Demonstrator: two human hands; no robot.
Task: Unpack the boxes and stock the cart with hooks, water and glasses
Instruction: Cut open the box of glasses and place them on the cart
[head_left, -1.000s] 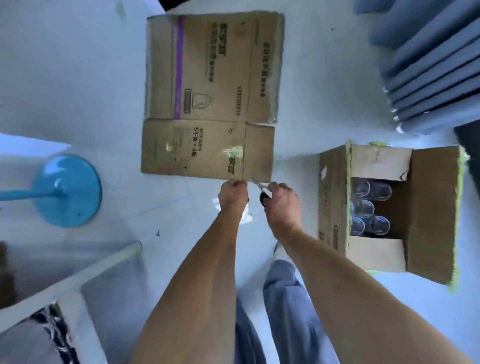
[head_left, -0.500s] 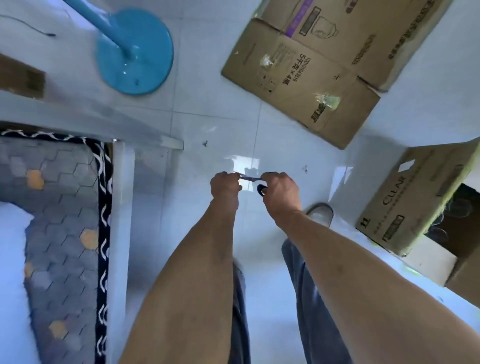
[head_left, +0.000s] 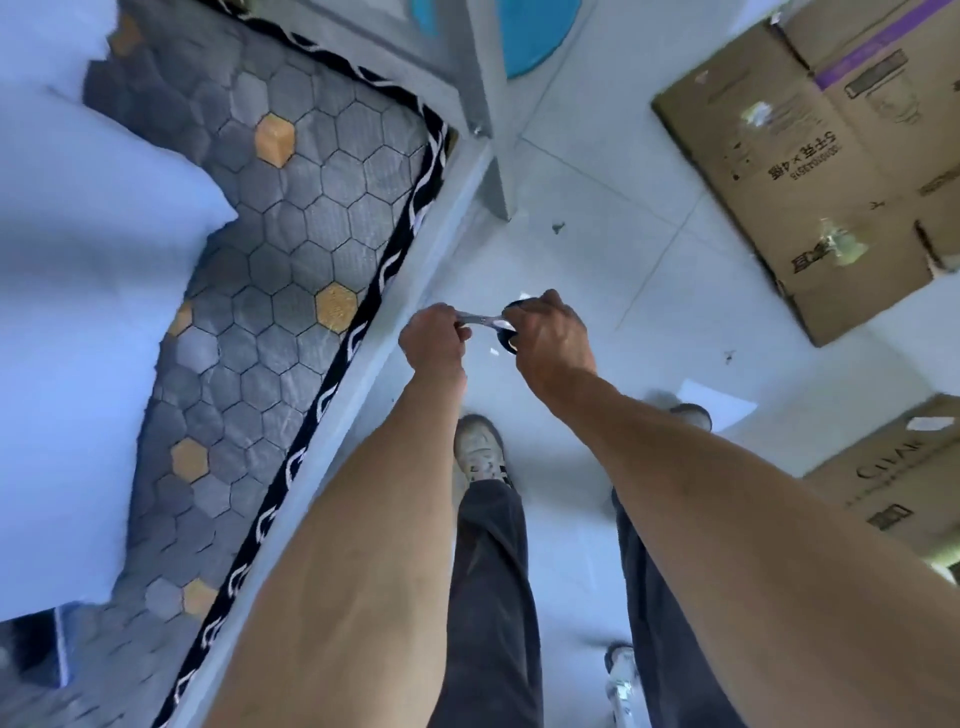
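Observation:
Both hands hold a pair of scissors (head_left: 488, 323) with silver blades and a black handle, in mid air above the floor. My right hand (head_left: 553, 335) grips the black handle. My left hand (head_left: 434, 338) pinches the blade tips. A shut cardboard box (head_left: 826, 161) with a purple stripe lies on the floor at the upper right. The corner of a second box (head_left: 904, 483), printed "CLEAR", shows at the right edge; its inside is out of view.
A bed with a grey hexagon-quilted mattress (head_left: 291, 249) and a white pillow (head_left: 78, 322) fills the left side, its pale frame (head_left: 415, 291) running diagonally beside my legs. A blue round stand base (head_left: 535, 31) sits at the top. White tiled floor (head_left: 597, 218) lies ahead.
The view has swung left, away from the boxes and toward the bed. Both hands keep hold of the scissors; the open glasses box has slid almost out of view.

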